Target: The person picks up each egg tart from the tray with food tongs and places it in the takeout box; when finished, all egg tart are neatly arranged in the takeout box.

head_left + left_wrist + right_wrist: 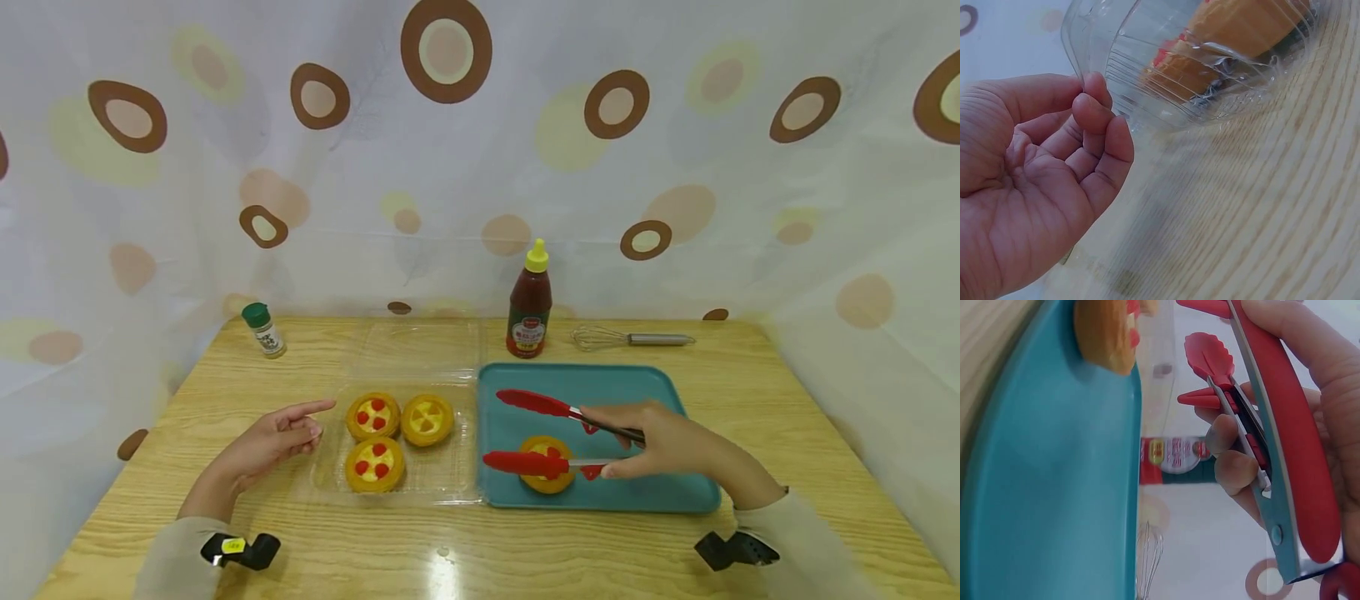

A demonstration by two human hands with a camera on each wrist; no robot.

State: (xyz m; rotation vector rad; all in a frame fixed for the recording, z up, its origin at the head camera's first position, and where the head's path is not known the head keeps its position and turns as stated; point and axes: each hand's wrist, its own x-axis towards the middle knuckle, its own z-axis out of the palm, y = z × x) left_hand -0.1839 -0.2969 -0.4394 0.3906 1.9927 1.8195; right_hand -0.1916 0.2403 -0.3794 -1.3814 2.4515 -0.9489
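My left hand (281,440) is at the left edge of a clear plastic container (442,485), thumb and fingers pinching its rim in the left wrist view. Inside the container sit three tarts: a red-topped tart (372,416), a yellow-topped tart (427,419) and a second red-topped tart (375,465). My right hand (660,437) grips red-tipped tongs (1294,444) by the handles, above a teal tray (622,492). The tong arms are spread apart with nothing between them. One arm overlaps a red-topped tart (547,482) on the tray's left part, partly hiding it.
The clear lid (416,346) lies folded back behind the container. A sauce bottle (529,308) with a yellow cap stands behind the tray, with a whisk (637,338) to its right. At the back left is a green-capped shaker (263,331). A patterned curtain (450,183) hangs behind the wooden table.
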